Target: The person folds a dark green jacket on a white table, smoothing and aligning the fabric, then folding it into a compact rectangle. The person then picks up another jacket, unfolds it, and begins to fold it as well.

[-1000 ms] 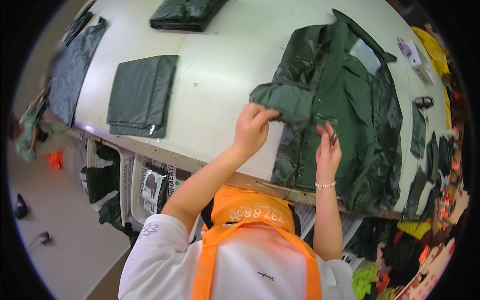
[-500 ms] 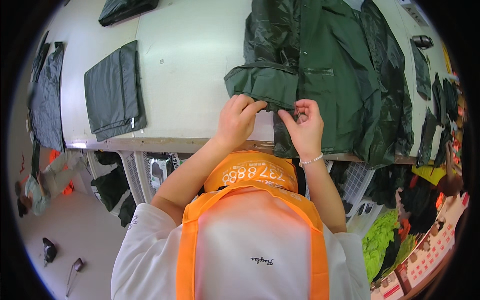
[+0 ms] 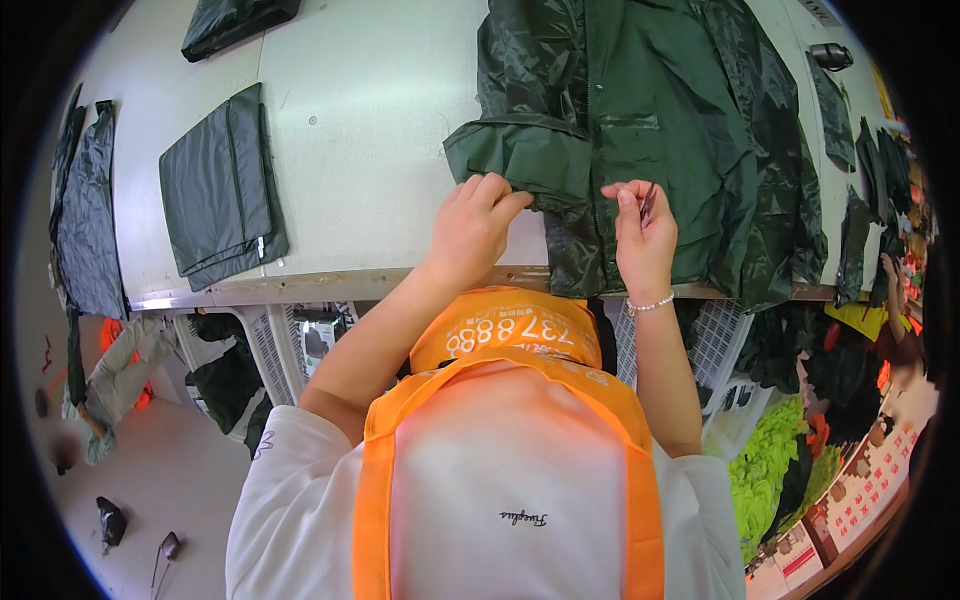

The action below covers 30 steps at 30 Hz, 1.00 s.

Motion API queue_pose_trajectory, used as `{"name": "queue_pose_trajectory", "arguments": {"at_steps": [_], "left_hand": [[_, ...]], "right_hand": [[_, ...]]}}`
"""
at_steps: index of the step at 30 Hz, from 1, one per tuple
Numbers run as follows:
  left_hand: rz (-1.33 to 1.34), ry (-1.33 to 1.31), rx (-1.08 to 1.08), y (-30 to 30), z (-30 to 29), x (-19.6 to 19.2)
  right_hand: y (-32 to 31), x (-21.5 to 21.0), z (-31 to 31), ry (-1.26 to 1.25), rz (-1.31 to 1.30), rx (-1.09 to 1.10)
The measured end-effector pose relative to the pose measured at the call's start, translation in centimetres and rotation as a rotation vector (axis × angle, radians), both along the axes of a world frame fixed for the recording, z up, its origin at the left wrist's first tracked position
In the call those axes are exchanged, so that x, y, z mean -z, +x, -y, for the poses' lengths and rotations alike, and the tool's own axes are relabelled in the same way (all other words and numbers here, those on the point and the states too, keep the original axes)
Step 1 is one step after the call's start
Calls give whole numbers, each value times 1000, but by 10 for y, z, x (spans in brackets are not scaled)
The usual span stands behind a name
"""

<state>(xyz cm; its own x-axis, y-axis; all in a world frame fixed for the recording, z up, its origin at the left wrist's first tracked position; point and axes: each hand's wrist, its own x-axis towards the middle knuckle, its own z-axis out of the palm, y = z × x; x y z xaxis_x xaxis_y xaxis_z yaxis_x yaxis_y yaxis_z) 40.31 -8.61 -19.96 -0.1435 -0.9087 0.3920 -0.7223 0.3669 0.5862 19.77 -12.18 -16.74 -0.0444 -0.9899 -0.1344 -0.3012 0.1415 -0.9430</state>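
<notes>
The left hand (image 3: 475, 222) reaches up and rightward over the table's (image 3: 370, 150) near edge, knuckles up, its narrow grip pinching the near edge of a green fabric flap (image 3: 520, 160). The dark green jacket (image 3: 690, 190) lies just beyond and to the right, its long axis running from the near edge toward the far one, hem nearest. Over its front, the right hand (image 3: 645, 235) points away from the person, fingers curled closed around a slim dark tool (image 3: 648, 200).
</notes>
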Motion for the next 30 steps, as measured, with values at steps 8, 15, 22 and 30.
{"name": "queue_pose_trajectory", "arguments": {"at_steps": [8, 15, 22, 30], "left_hand": [[-178, 53, 62, -16, 9, -19], [-360, 78, 85, -31, 27, 24], [-563, 238, -10, -15, 41, 21], [-457, 167, -242, -13, 32, 6]], "right_hand": [[26, -16, 3, 116, 120, -166], [25, -18, 14, 83, 133, -150], [28, 1, 10, -231, -453, -412], [29, 18, 26, 154, -135, -322]]}}
